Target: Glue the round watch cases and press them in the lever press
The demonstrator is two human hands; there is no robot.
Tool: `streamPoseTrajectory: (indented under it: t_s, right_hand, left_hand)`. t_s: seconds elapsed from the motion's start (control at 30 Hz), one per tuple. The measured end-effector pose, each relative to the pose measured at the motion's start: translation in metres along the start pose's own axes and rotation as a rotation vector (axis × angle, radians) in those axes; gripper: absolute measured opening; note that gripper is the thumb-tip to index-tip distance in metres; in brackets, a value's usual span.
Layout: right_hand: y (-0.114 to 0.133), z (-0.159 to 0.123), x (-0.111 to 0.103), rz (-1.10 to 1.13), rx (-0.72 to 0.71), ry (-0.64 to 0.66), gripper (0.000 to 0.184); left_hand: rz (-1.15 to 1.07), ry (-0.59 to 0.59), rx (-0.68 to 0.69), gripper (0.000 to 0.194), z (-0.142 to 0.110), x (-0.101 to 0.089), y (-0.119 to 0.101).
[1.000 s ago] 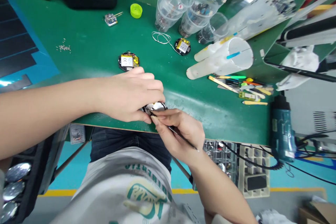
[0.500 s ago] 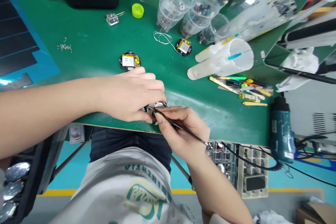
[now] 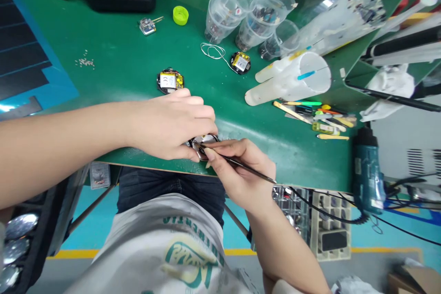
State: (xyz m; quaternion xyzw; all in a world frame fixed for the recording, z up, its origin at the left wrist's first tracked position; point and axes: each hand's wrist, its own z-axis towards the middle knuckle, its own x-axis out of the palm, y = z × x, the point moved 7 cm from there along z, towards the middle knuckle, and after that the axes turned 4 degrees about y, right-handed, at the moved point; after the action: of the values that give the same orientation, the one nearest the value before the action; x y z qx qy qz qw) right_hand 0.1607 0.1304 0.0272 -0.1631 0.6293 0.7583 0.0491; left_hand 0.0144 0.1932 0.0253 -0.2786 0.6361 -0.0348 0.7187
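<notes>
Now, compared with a second ago, the right hand (image 3: 243, 186) sits slightly farther right, pinching a slim dark tool (image 3: 255, 172) that slants less steeply; the left hand (image 3: 175, 124) still holds the round silvery part (image 3: 208, 138) near the green table's (image 3: 310, 161) front edge.

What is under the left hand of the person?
A round, shiny piece shows partly at the edge of the left hand, against the green table; anything further beneath is covered.
</notes>
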Motion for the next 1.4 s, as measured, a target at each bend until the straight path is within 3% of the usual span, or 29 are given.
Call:
streamPoseTrajectory:
  t_s: [0.4,1.03,1.4]
  right_hand:
    - [-0.0014,0.0004,0.0025,0.078,0.042,-0.028,0.017]
    - [0.0078,-0.0001,0.0033,-0.107,-0.069,0.032,0.019]
    - [0.0007,-0.0047,0.0038,-0.009,-0.030,-0.020,0.018]
  left_hand:
    - [-0.006,0.010,-0.006,0.036,0.0001,0.0005,0.0003]
    - [-0.004,-0.003,0.001,0.034,0.0004,-0.0002,-0.0002]
    - [-0.038,-0.005,-0.007,0.034,0.0000,-0.0007,0.0005]
